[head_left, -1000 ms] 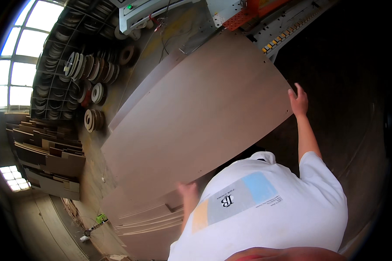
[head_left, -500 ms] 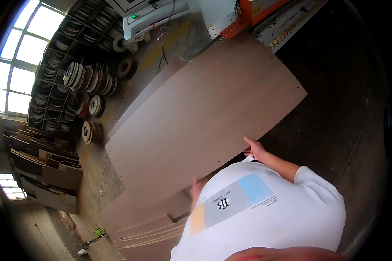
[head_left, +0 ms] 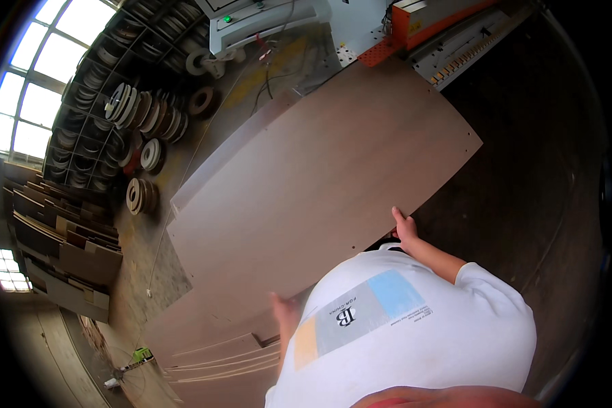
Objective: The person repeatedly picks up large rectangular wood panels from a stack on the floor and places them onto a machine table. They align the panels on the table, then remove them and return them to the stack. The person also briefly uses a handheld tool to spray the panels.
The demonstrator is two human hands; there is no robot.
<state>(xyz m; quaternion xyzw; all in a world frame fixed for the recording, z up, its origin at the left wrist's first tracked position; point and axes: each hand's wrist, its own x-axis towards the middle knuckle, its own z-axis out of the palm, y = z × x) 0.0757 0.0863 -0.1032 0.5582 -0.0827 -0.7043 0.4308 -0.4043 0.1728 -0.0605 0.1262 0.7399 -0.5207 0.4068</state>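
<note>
Along the drilled brown panel point(head_left: 319, 170), best kept level, the right hand point(head_left: 407, 232) pinches the near edge, while the blurred left hand point(head_left: 286, 313) has an indeterminable grip.

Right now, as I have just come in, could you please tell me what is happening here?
A person in a white T-shirt is handling a large brown panel with small holes near its edges. The right hand grips the near edge, thumb on top. The left hand is blurred farther left; I cannot tell if it touches. Stacked brown panels lie at the lower left, and an orange and grey machine stands near the panel's far side.
</note>
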